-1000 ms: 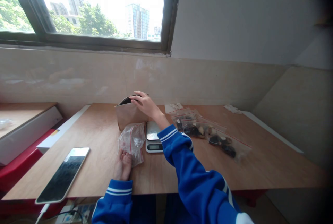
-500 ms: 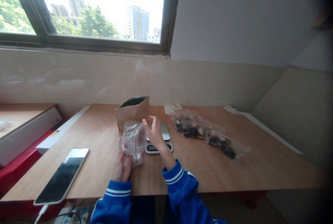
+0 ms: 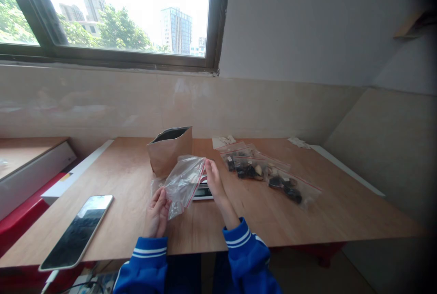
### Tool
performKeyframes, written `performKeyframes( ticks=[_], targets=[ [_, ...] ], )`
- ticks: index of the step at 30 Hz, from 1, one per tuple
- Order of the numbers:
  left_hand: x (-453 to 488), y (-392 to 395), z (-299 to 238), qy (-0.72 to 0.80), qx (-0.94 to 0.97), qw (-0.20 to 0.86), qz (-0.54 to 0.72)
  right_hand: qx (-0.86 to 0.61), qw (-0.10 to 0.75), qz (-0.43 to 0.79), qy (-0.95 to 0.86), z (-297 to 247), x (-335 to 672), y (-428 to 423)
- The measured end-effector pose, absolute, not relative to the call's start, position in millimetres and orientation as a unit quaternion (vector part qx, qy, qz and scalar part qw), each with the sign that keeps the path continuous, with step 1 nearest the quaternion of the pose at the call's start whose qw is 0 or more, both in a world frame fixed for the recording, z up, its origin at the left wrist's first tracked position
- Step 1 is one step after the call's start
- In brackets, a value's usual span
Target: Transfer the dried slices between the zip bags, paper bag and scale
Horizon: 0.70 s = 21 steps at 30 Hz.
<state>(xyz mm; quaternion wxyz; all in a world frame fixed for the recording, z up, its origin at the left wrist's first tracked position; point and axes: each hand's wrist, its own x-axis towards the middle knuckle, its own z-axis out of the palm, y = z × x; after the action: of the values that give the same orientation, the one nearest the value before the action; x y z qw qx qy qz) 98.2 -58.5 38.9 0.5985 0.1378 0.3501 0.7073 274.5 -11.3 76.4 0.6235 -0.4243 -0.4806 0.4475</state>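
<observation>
My left hand (image 3: pixel 157 213) grips the lower left side of a clear plastic zip bag (image 3: pixel 182 187), which looks empty of solid pieces. My right hand (image 3: pixel 215 181) has its fingertips on the bag's red-lined zip edge at the upper right. Behind the bag stands a kraft paper pouch (image 3: pixel 169 153) with a dark lining and an open top, touched by neither hand. A digital kitchen scale (image 3: pixel 203 192) lies beneath and behind the bag and my right hand, mostly hidden.
Several filled zip bags of dark and pale pieces (image 3: pixel 266 175) lie right of the scale on the wooden table (image 3: pixel 324 216). A smartphone (image 3: pixel 75 232) with a cable lies at the front left. Paper scraps (image 3: pixel 223 141) sit near the wall.
My right hand has left the paper pouch and moved to the plastic bag's zip edge. The bag is raised and spread wider between my hands, and now covers most of the scale.
</observation>
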Motion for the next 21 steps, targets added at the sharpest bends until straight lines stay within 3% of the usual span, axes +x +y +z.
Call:
performKeyframes(
  ticks=[8, 15, 21],
  targets=[
    [87.5, -60.6, 36.3, 0.364, 0.183, 0.591, 0.696, -0.340, 0.507, 0.636, -0.471, 45.6, 255.7, -53.1],
    [85.1, -64.0, 32.3, 0.404, 0.315, 0.616, 0.599, -0.332, 0.527, 0.591, -0.513, 40.0, 256.1, -64.5],
    [85.0, -65.9, 40.1, 0.383, 0.342, 0.669, 0.538, -0.360, 0.470, 0.579, -0.561, 38.1, 271.1, -67.4]
  ],
)
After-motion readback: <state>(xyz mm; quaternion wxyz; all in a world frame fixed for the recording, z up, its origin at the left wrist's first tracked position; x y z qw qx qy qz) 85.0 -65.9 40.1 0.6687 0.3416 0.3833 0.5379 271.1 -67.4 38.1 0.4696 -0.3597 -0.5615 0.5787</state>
